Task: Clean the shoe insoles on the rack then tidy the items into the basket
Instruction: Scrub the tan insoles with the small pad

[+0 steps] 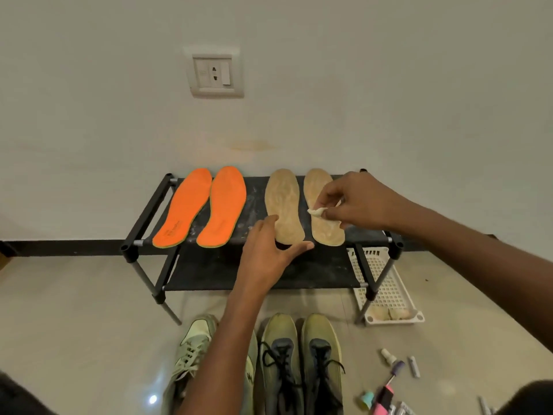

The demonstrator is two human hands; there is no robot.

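From the head view, the left hand point(266, 253) lies spread flat at the rack's point(143, 217) front edge, pinning the heel of one tan insole point(284, 205), likely to steady it. The right hand point(356, 202) pinches a small wipe point(317, 211) over the other tan insole point(324, 217). Two orange insoles point(206, 205) wait toward the left edge. The basket point(386, 289) sits on the tiled floor under the rack's right end, by a plain wall.

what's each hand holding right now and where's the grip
The right hand pinches a small pale wipe at its end. The left hand holds nothing, resting at a tan insole's heel.
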